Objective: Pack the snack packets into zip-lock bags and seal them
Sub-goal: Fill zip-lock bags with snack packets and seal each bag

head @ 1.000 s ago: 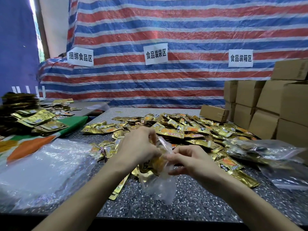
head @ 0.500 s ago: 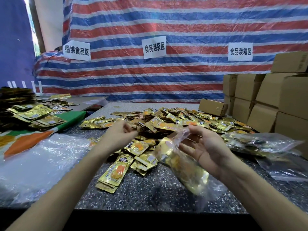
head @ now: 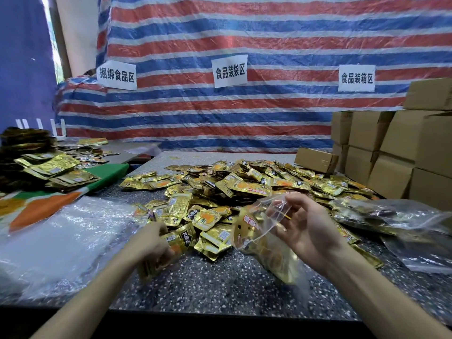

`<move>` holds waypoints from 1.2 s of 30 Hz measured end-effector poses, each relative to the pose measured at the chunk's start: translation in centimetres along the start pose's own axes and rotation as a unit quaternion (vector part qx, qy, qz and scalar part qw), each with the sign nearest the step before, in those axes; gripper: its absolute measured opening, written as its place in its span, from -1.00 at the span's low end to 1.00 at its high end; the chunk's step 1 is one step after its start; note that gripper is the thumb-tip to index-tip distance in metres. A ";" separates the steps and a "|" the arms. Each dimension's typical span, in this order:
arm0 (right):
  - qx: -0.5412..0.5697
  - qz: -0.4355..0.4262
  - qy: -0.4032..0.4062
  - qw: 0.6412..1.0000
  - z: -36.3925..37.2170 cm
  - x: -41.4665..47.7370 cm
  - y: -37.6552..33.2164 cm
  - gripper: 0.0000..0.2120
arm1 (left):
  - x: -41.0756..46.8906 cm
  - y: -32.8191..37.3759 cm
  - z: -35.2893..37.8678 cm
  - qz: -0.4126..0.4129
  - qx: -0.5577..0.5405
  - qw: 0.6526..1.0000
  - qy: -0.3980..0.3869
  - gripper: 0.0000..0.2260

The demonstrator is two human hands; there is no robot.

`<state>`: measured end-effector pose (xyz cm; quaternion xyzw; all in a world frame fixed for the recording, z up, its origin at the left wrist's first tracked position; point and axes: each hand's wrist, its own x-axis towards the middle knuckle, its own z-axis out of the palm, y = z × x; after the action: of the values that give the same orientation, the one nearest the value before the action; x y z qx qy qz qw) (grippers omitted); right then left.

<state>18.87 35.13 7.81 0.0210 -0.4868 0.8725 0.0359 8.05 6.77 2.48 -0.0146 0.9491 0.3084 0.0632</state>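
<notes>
Two hands at work – the left hand (head: 152, 243) and the right hand (head: 303, 226). Three white paper signs (head: 230, 70) hang on the striped tarp, all in a row. The gold snack packets (head: 247, 187) heaped on the speckled table are far too many to count; a second, smaller stack of gold packets (head: 52, 168) sits off to the left. One clear zip-lock bag (head: 266, 243) with packets inside is held up, and at least two filled bags (head: 391, 214) lie to the right. Cardboard boxes (head: 396, 152) – roughly ten visible, one lying alone by the heap.
</notes>
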 end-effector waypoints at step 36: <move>-0.207 -0.067 0.072 0.973 1.8 0.0 2.2 -0.78 | -11.9 9.4 -0.5 0.255 -0.203 0.923 0.204 -0.83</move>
<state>18.71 32.40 6.91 -0.0175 -0.6504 0.7476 0.1332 19.16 13.93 9.93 0.1527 0.8302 0.4905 -0.2167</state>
